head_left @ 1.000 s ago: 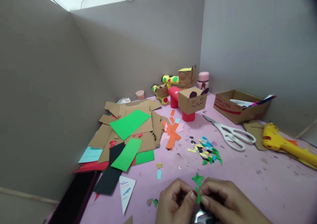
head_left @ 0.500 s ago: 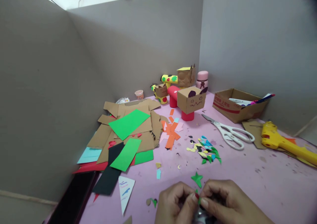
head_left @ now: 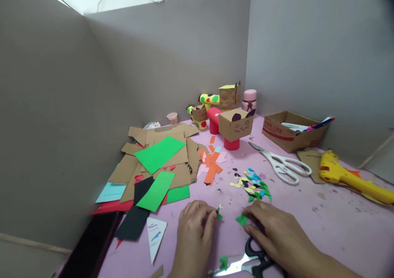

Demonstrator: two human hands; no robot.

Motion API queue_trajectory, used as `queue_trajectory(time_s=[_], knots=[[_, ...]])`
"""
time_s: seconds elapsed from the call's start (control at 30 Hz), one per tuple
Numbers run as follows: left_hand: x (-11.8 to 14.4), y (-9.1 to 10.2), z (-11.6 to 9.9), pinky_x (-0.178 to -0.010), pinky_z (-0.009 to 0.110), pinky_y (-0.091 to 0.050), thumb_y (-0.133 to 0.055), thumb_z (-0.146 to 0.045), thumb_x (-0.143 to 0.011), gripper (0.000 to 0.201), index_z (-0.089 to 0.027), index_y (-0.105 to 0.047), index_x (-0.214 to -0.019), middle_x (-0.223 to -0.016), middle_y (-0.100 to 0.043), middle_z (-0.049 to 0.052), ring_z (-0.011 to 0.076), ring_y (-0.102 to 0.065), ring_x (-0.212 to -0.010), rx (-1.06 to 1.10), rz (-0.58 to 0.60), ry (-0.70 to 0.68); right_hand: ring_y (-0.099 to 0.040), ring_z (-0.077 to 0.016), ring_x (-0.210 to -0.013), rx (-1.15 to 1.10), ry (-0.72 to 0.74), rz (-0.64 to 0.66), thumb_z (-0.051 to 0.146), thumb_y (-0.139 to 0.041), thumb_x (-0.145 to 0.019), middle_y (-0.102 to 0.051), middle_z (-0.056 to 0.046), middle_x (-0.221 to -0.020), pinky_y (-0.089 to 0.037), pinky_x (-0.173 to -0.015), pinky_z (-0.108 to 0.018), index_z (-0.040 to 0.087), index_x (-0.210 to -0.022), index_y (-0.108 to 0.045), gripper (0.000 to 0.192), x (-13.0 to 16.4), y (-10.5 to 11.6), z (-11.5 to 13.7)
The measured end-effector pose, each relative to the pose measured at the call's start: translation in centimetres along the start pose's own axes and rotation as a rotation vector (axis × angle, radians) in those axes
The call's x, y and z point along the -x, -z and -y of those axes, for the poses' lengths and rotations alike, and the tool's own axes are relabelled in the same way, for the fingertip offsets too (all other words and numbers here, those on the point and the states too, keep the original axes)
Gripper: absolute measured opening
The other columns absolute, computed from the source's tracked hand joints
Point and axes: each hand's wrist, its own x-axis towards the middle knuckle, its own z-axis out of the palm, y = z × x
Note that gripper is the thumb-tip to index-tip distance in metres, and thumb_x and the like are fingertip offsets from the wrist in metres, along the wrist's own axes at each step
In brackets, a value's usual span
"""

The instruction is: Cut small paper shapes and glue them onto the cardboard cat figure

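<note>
My left hand [head_left: 195, 233] pinches a small green paper piece [head_left: 219, 215] between thumb and fingertips, just above the pink table. To its right, my right hand [head_left: 273, 229] has thumb and fingers closed on the edge of a green paper star [head_left: 241, 219]. A pair of black-handled scissors [head_left: 255, 265] lies under and in front of my right hand, partly hidden by it. Near the scissor blades sits another green scrap [head_left: 223, 263]. Beyond my hands is a loose pile of small leaf-shaped paper bits [head_left: 252, 184] in green, blue, yellow and black.
White scissors [head_left: 285, 165], a yellow glue gun [head_left: 353, 179] and a cardboard box [head_left: 281, 134] of pens lie right. Cardboard animals [head_left: 235, 126] stand at the back. Green sheets [head_left: 160, 153] top cardboard scraps left, near a dark flat object [head_left: 90, 245]. Grey panels [head_left: 184, 56] enclose the table.
My hands, close together before, have parted and moved forward. The left carries a small green piece; the right has reached the star. The black-handled scissors now show more fully.
</note>
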Motion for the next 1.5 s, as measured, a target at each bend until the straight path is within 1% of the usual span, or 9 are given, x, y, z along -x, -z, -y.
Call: queue_trajectory(time_s=[0.2,0.33,0.57,0.77,1.0,1.2,1.37,1.43,1.5], knots=[[0.5,-0.1,0.3,-0.088,0.043,-0.042,-0.052,-0.017,-0.083,0.026,-0.02,-0.061,-0.107,-0.106,-0.06,0.011,0.0269,-0.054,-0.103,-0.088,-0.167,-0.108,-0.06,-0.022,-0.071,-0.188,-0.073,0.027,0.018,-0.051,-0.081,-0.063,-0.004,-0.076,-0.043,-0.065,-0.033,0.019,-0.076,-0.058,0.009,-0.4,0.0,0.4],[1.5,-0.5,-0.9,-0.075,0.031,-0.047,-0.052,-0.019,-0.084,0.018,-0.019,-0.064,-0.097,-0.089,-0.067,0.009,0.0217,-0.061,-0.084,0.098,0.021,-0.236,-0.05,-0.0156,-0.057,-0.694,-0.166,0.119,0.029,-0.053,-0.078,-0.05,0.003,-0.061,-0.039,-0.054,-0.026,0.019,-0.069,-0.051,0.014,-0.2,0.3,1.1],[2.2,-2.3,-1.6,-0.051,0.022,-0.035,-0.055,-0.039,-0.081,0.027,-0.017,-0.06,-0.066,-0.057,-0.054,-0.001,0.0129,-0.047,-0.054,0.601,0.112,0.254,-0.043,-0.0131,-0.057,-0.935,-0.199,0.173,0.046,-0.053,-0.081,-0.045,0.005,-0.061,-0.035,-0.053,-0.024,0.017,-0.074,-0.054,0.029,0.4,0.7,2.2],[2.2,-3.1,-1.7,-0.049,0.021,-0.032,-0.066,-0.061,-0.065,0.046,-0.017,-0.052,-0.063,-0.051,-0.049,-0.004,0.0095,-0.04,-0.047,0.968,0.245,0.464,-0.045,-0.0138,-0.057,-0.915,-0.245,0.163,0.042,-0.055,-0.079,-0.049,0.003,-0.059,-0.035,-0.052,-0.024,0.018,-0.069,-0.054,0.027,0.4,0.6,2.0],[2.3,-2.9,-1.8,-0.052,0.022,-0.034,-0.067,-0.063,-0.061,0.051,-0.016,-0.059,-0.077,-0.059,-0.053,-0.002,0.0108,-0.046,-0.053,0.93,0.251,0.468,-0.052,-0.0163,-0.061,-0.688,-0.09,0.147,0.036,-0.049,-0.085,-0.053,0.0,-0.064,-0.04,-0.056,-0.026,0.018,-0.07,-0.053,0.024,0.3,0.8,1.4],[2.2,-2.7,-1.8,-0.05,0.021,-0.032,-0.07,-0.057,-0.061,0.045,-0.014,-0.057,-0.057,-0.049,-0.054,-0.001,0.0096,-0.044,-0.048,0.891,0.319,0.498,-0.053,-0.0159,-0.062,-0.622,-0.062,0.131,0.036,-0.048,-0.085,-0.054,0.0,-0.064,-0.042,-0.056,-0.025,0.019,-0.067,-0.052,0.025,0.3,0.7,1.4],[1.5,-2.1,-2.1,-0.047,0.019,-0.032,-0.077,-0.047,-0.057,0.038,-0.015,-0.057,-0.056,-0.044,-0.056,-0.003,0.0071,-0.044,-0.042,0.997,0.175,0.603,-0.056,-0.0152,-0.06,-0.404,-0.012,0.107,0.027,-0.047,-0.086,-0.059,0.0,-0.066,-0.043,-0.055,-0.023,0.019,-0.072,-0.054,0.018,0.5,2.0,0.9],[1.1,-1.8,-2.1,-0.048,0.018,-0.034,-0.08,-0.042,-0.055,0.034,-0.015,-0.059,-0.059,-0.045,-0.058,-0.003,0.0074,-0.048,-0.044,1.041,0.078,0.632,-0.061,-0.018,-0.067,-0.194,0.108,0.209,0.021,-0.056,-0.079,-0.065,-0.003,-0.074,-0.046,-0.058,-0.024,0.019,-0.079,-0.059,0.003,0.8,2.7,0.7],[0.9,-1.5,-1.9,-0.049,0.017,-0.035,-0.081,-0.038,-0.054,0.032,-0.015,-0.06,-0.062,-0.046,-0.061,-0.002,0.0081,-0.051,-0.045,1.074,0.009,0.663,-0.064,-0.0206,-0.076,0.0,0.283,0.266,0.017,-0.063,-0.072,-0.069,-0.004,-0.085,-0.048,-0.061,-0.025,0.022,-0.09,-0.062,0.018,1.1,3.0,0.4]])
